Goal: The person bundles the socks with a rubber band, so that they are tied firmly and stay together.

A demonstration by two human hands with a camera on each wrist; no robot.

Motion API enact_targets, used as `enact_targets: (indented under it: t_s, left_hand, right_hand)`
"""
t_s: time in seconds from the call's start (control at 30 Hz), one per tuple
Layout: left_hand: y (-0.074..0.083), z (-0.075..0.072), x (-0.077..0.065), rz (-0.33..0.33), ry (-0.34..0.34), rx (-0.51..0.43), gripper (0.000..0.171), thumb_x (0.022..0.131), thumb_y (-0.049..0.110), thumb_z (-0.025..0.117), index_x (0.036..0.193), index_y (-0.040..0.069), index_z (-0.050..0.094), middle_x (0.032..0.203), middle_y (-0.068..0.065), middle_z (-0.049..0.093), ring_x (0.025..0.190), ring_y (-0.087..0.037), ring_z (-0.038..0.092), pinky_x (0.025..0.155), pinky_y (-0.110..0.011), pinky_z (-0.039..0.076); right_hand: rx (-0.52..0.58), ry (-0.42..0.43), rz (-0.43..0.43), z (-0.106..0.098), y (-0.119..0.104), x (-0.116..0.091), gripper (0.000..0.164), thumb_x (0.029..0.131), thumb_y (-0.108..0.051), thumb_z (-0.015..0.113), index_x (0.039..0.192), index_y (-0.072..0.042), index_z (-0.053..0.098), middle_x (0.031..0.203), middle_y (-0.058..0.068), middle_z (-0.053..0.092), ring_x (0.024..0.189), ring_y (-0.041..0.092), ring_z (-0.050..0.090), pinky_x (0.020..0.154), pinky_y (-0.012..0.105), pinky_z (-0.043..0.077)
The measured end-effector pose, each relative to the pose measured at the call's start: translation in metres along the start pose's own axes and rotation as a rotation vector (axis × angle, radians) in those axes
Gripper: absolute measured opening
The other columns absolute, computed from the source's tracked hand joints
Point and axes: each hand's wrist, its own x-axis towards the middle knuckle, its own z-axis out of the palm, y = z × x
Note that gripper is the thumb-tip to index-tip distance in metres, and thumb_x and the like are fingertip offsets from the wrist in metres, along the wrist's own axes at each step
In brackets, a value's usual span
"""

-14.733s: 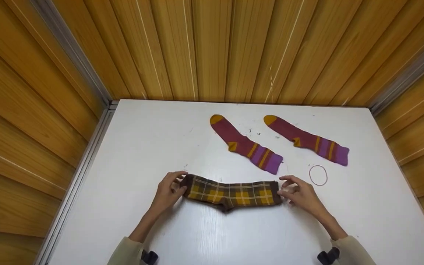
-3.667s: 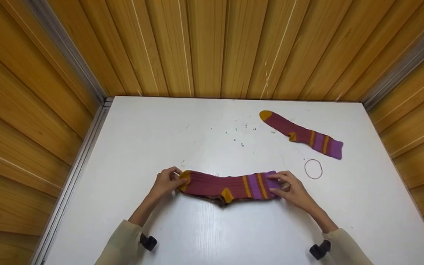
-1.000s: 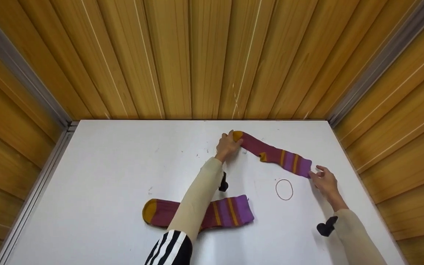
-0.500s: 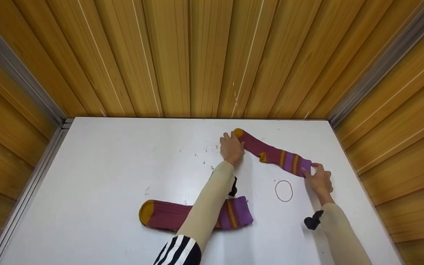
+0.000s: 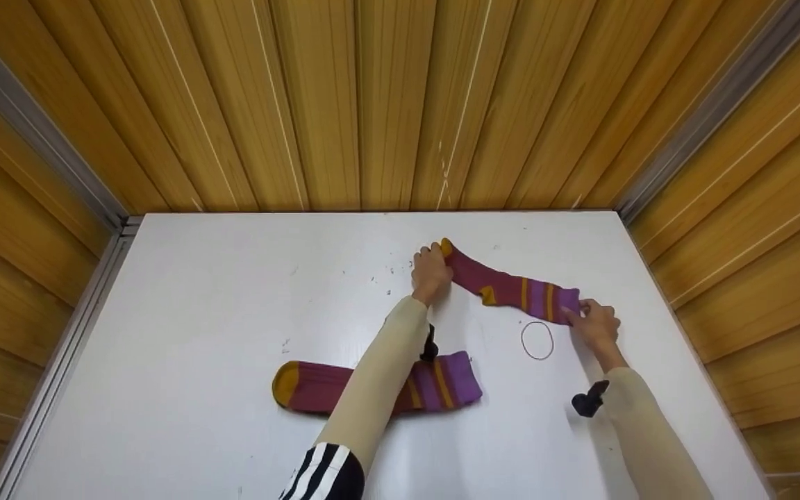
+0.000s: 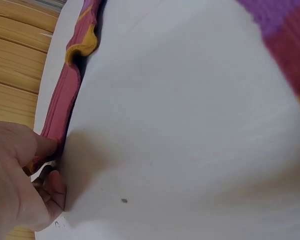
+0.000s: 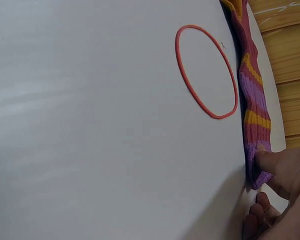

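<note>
A maroon sock (image 5: pixel 501 286) with mustard toe and heel and a purple striped cuff lies at the back right. My left hand (image 5: pixel 431 272) pinches its toe end, the thumb (image 6: pixel 46 146) on top. At the other end my right hand (image 5: pixel 598 325) grips the purple cuff, thumb (image 7: pixel 267 161) over the edge. A matching sock (image 5: pixel 320 385) lies flat nearer the front, its middle hidden under my left forearm. The brown plaid sock seen beneath it earlier is covered now.
A thin red rubber band (image 5: pixel 551 340) lies on the white table (image 5: pixel 198 298), just in front of the held sock's cuff. Small dark specks mark the tabletop. Wood-panelled walls (image 5: pixel 386 104) close in the back and sides.
Earlier both hands held the plaid sock, then one maroon sock laid over it. Since then they moved to the far sock; my right hand closed on its cuff, and the sock shifted slightly left.
</note>
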Motion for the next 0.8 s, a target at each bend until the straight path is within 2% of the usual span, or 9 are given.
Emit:
enact_targets:
  t_s: [0.07,0.13,0.23,0.33,0.43,0.53,0.63,0.77,0.8]
  left_hand:
    - [-0.001,-0.002,0.002,0.008,0.011,-0.083,0.041,0.093,0.006,0.063,0.133,0.006,0.054,0.127,-0.013,0.065,0.117,-0.027,0.061,0.096,-0.043,0.055]
    - [-0.001,-0.004,0.004,0.013,0.015,-0.178,0.038,0.091,0.002,0.063,0.128,0.006,0.056,0.123,-0.013,0.068,0.107,-0.023,0.063,0.090,-0.039,0.054]
    - [-0.002,-0.006,0.006,0.016,0.016,-0.323,0.038,0.089,-0.001,0.061,0.126,0.006,0.057,0.117,-0.014,0.071,0.091,-0.020,0.059,0.076,-0.031,0.049]
    - [-0.002,-0.010,0.004,0.001,0.008,-0.472,0.040,0.088,-0.002,0.062,0.127,0.005,0.056,0.112,-0.016,0.071,0.081,-0.016,0.054,0.067,-0.024,0.043]
    - [0.001,-0.015,0.003,-0.032,-0.001,-0.633,0.045,0.087,-0.002,0.063,0.131,0.003,0.056,0.109,-0.017,0.069,0.076,-0.014,0.055,0.062,-0.022,0.045]
    - [0.002,-0.024,0.004,-0.077,-0.007,-0.774,0.046,0.087,-0.003,0.064,0.132,0.002,0.057,0.105,-0.014,0.067,0.075,-0.014,0.059,0.064,-0.024,0.050]
    - [-0.001,-0.041,0.007,-0.096,0.000,-0.878,0.040,0.089,-0.004,0.066,0.128,0.000,0.060,0.098,-0.010,0.065,0.073,-0.016,0.061,0.065,-0.025,0.054]
    - [-0.012,-0.076,0.008,-0.055,-0.003,-0.960,0.028,0.095,0.002,0.067,0.123,-0.001,0.064,0.095,-0.008,0.063,0.074,-0.014,0.063,0.062,-0.021,0.055]
    - [-0.015,-0.086,0.008,-0.037,-0.005,-0.964,0.026,0.097,0.004,0.066,0.123,-0.001,0.064,0.095,-0.007,0.063,0.075,-0.013,0.063,0.062,-0.021,0.055]
  right_hand:
    - [0.052,0.013,-0.003,-0.002,-0.003,0.005,0.055,0.101,-0.027,0.063,0.136,0.012,0.049,0.136,0.039,0.051,0.122,0.053,0.044,0.106,0.058,0.034]
    - [0.110,0.054,0.001,-0.003,-0.007,0.011,0.051,0.100,-0.023,0.065,0.134,0.012,0.052,0.132,0.036,0.057,0.120,0.050,0.052,0.104,0.049,0.041]
    - [0.196,0.155,0.002,-0.002,-0.013,0.017,0.041,0.098,-0.017,0.066,0.127,0.011,0.059,0.114,0.031,0.068,0.098,0.034,0.066,0.084,0.027,0.050]
    - [0.249,0.220,-0.004,-0.001,-0.021,0.018,0.036,0.099,-0.016,0.064,0.124,0.009,0.061,0.101,0.021,0.068,0.084,0.015,0.059,0.065,0.013,0.045]
    - [0.274,0.222,-0.033,-0.004,-0.031,0.017,0.036,0.100,-0.016,0.061,0.126,0.008,0.059,0.103,0.018,0.065,0.084,0.010,0.053,0.064,0.010,0.041]
    - [0.262,0.161,-0.090,-0.009,-0.045,0.018,0.037,0.102,-0.017,0.058,0.130,0.008,0.057,0.115,0.028,0.066,0.091,0.013,0.058,0.067,0.009,0.044]
    - [0.270,0.053,-0.170,-0.013,-0.060,0.017,0.039,0.104,-0.017,0.056,0.133,0.010,0.052,0.126,0.035,0.063,0.094,0.016,0.066,0.071,0.013,0.055]
    - [0.339,-0.108,-0.246,-0.017,-0.082,0.013,0.043,0.106,-0.018,0.053,0.136,0.012,0.045,0.133,0.039,0.058,0.086,0.011,0.070,0.076,0.029,0.063]
    - [0.359,-0.138,-0.258,-0.019,-0.088,0.012,0.043,0.107,-0.018,0.053,0.137,0.012,0.044,0.133,0.039,0.057,0.084,0.009,0.070,0.076,0.029,0.063]
